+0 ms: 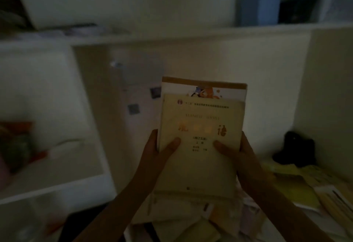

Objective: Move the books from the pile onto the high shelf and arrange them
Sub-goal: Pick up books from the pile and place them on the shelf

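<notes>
The long white high shelf (172,35) runs across the top of the dim view, with blurred blue and dark things standing on its right part. Below, a loose pile of yellow and white books (305,190) lies at the right. In the middle, a pale yellow paperback book (200,136) (orange characters on its cover) is held upright in front of a larger white book with a brown top band (204,87). The left hand (156,152) and the right hand (238,152) grip both books by their sides, thumbs pressed on the yellow cover.
</notes>
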Available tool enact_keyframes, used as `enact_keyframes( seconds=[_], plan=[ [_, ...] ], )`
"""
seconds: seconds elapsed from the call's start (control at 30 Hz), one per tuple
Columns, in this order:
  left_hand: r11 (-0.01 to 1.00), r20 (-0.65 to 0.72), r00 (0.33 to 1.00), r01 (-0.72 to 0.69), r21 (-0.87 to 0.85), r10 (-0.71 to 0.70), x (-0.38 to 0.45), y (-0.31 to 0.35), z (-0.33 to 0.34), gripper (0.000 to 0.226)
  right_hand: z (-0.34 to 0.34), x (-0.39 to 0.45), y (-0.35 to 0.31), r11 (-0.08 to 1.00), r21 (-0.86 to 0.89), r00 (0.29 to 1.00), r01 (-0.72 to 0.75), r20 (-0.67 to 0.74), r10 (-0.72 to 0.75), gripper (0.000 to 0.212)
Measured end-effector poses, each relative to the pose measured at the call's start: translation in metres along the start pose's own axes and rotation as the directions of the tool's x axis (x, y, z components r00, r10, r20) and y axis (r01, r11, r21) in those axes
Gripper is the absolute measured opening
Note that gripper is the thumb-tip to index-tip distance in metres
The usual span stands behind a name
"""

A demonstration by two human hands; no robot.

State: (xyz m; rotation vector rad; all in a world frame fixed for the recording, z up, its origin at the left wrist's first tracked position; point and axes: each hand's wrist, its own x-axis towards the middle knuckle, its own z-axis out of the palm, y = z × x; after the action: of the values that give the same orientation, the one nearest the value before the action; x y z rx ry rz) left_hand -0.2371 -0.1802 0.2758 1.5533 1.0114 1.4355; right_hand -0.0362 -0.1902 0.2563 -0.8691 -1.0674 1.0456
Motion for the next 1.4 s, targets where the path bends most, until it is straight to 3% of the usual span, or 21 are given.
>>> enact_keyframes(
  seconds=[0.2, 0.33, 0.53, 0.73, 0.8, 0.87, 0.93, 0.97, 1.07, 1.17, 1.27, 1.33, 1.4],
  plan=[
    [0.978, -0.130, 0.971, -0.193, 0.084, 0.202, -0.014, 0.112, -0.080, 0.038, 0.096, -0.009, -0.090, 0.988, 0.065, 0.972, 0.141, 0.179, -0.150, 0.052],
    [0.949, -0.236, 0.920, -0.305, 0.074, 0.314, -0.007, 0.182, -0.107, 0.028, 0.142, 0.009, -0.156, 0.966, 0.077, 0.929, 0.249, 0.264, -0.260, 0.046],
    [0.896, -0.376, 0.819, -0.438, 0.078, 0.433, 0.047, 0.263, -0.104, 0.020, 0.184, 0.080, -0.252, 0.924, 0.044, 0.855, 0.381, 0.363, -0.370, 0.043],
    [0.860, -0.450, 0.748, -0.500, 0.101, 0.487, 0.135, 0.287, -0.065, 0.028, 0.179, 0.161, -0.301, 0.890, -0.111, 0.833, 0.442, 0.419, -0.361, 0.049],
    [0.851, -0.503, 0.701, -0.502, 0.154, 0.505, 0.167, 0.283, -0.047, 0.031, 0.175, 0.186, -0.303, 0.812, -0.305, 0.864, 0.498, 0.258, -0.433, 0.066],
    [0.850, -0.572, 0.638, -0.464, 0.249, 0.515, 0.194, 0.273, -0.027, 0.039, 0.172, 0.200, -0.295, 0.613, -0.568, 0.801, 0.549, 0.150, -0.579, 0.072],
    [0.861, -0.621, 0.601, -0.410, 0.301, 0.503, 0.212, 0.256, -0.010, 0.044, 0.169, 0.206, -0.281, 0.525, -0.566, 0.740, 0.636, 0.253, -0.623, 0.057],
    [0.868, -0.631, 0.600, -0.393, 0.303, 0.492, 0.219, 0.247, -0.005, 0.044, 0.168, 0.209, -0.274, 0.559, -0.505, 0.746, 0.657, 0.330, -0.578, 0.050],
    [0.891, -0.615, 0.645, -0.320, 0.322, 0.454, 0.239, 0.232, 0.002, 0.043, 0.163, 0.213, -0.263, 0.765, -0.350, 0.807, 0.540, 0.474, -0.353, 0.044],
    [0.883, -0.485, 0.742, -0.338, 0.324, 0.462, 0.246, 0.229, -0.006, 0.040, 0.162, 0.218, -0.266, 0.825, -0.319, 0.835, 0.467, 0.468, -0.291, 0.050],
    [0.932, -0.207, 0.910, -0.361, 0.033, 0.360, 0.236, 0.225, -0.021, 0.041, 0.160, 0.214, -0.271, 0.821, -0.330, 0.838, 0.467, 0.462, -0.291, 0.053],
    [0.948, -0.032, 0.959, -0.283, -0.144, 0.281, 0.226, 0.231, -0.029, 0.028, 0.161, 0.210, -0.273, 0.804, -0.359, 0.839, 0.475, 0.462, -0.289, 0.067],
    [0.942, 0.066, 0.974, -0.189, -0.277, 0.215, 0.221, 0.239, -0.031, 0.032, 0.167, 0.209, -0.272, 0.794, -0.400, 0.858, 0.458, 0.432, -0.277, 0.092]
  ],
)
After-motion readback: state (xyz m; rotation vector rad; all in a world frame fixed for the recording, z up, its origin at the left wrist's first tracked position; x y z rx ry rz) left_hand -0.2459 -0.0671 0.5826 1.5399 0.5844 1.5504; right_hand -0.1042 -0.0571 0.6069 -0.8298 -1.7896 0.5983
